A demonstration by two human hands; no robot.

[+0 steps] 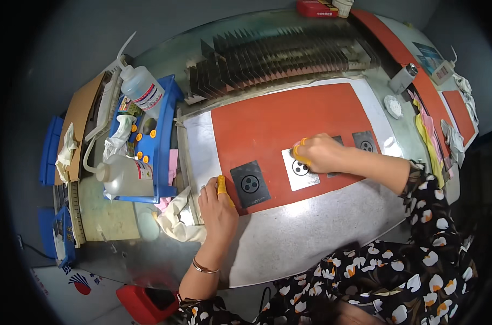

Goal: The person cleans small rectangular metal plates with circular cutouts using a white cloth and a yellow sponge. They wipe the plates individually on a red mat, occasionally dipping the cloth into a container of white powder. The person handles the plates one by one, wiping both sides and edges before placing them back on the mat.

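Note:
My left hand (218, 201), with a yellow finger cot on one finger, rests at the left edge of a dark square plate (250, 183) with round holes, lying on the orange mat (267, 122). My right hand (317, 153), also with yellow finger cots, presses on a silver square plate (302, 170) with the same holes. A further dark plate (366, 142) lies right of that hand, and another is partly hidden under it.
A blue tray (162, 146) at the left holds two clear plastic bottles (142, 86) and cloths. A rack of dark slotted plates (278, 57) stands at the back. A white cloth (175, 219) lies by my left wrist; rags hang at the right edge.

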